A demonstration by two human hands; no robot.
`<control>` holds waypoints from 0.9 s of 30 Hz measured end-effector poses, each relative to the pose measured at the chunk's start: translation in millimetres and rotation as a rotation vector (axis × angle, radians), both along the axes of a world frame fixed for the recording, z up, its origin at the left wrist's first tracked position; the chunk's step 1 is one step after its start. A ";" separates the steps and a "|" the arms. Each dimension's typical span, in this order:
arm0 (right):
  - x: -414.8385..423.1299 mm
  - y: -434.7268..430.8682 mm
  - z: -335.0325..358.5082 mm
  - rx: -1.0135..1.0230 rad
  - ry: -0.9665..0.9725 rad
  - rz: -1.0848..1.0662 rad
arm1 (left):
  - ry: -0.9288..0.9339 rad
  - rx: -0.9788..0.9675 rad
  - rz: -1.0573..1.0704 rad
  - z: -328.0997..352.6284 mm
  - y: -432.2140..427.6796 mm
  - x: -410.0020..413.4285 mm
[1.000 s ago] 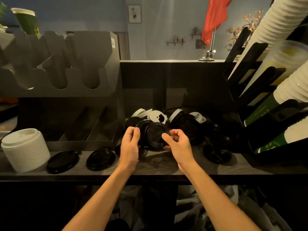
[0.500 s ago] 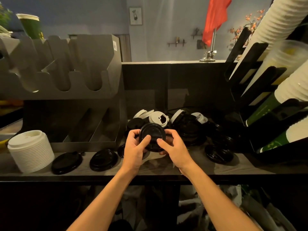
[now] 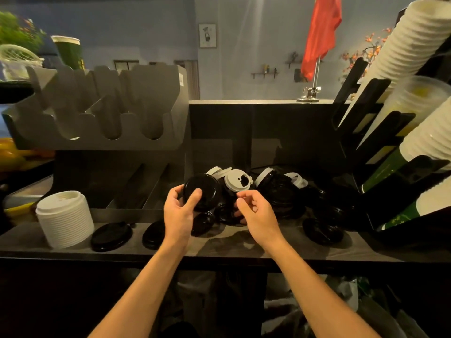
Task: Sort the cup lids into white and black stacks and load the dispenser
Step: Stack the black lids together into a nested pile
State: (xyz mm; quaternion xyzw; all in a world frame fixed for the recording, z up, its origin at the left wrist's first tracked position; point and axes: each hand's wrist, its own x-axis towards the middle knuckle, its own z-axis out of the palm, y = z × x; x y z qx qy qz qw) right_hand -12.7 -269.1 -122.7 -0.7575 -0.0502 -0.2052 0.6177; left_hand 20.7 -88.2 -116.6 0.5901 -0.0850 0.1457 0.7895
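My left hand grips a black lid by its rim, thumb on its face, just above the counter. My right hand hovers beside it with curled, parted fingers and holds nothing. Behind both lies a mixed pile of black lids and white lids. A tall stack of white lids stands at the left. Two black lids lie flat next to it. The grey lid dispenser rises at the left, its slots open.
A black rack with angled stacks of white and green paper cups fills the right side. One black lid lies alone at the right of the counter. A green cup stands on top of the dispenser.
Both hands held the black lid before; now my right hand has let go and drawn back to the right, while my left hand carries the lid to the left.
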 end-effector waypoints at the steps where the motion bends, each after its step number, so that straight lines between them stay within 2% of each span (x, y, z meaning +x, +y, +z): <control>1: 2.4 1.9 0.5 -0.123 -0.014 -0.019 | -0.008 0.000 0.019 2.4 6.9 0.5; 6: 11.8 30.8 4.9 -0.769 0.047 0.078 | -0.008 0.036 0.065 5.8 27.9 -2.4; 8: 15.3 41.6 -0.7 -0.962 0.056 0.094 | 0.009 0.052 0.080 3.6 32.4 -3.8; 12: 25.6 49.0 -17.6 -1.063 0.069 0.079 | 0.029 0.073 0.079 -1.8 39.6 -6.4; 15: 29.5 47.0 -17.3 -1.118 -0.091 -0.084 | 0.016 0.098 0.076 -4.4 40.5 -6.2; 18: 22.8 40.5 -8.8 -0.904 -0.119 -0.180 | 0.006 0.071 0.078 -6.4 35.6 -4.3; 24: 8.7 11.4 10.3 -0.130 -0.126 -0.228 | 0.029 0.077 0.023 -9.1 14.6 -1.6; 27: 0.9 -2.7 17.1 0.195 -0.099 -0.262 | 0.042 0.110 -0.027 -9.8 -0.6 1.1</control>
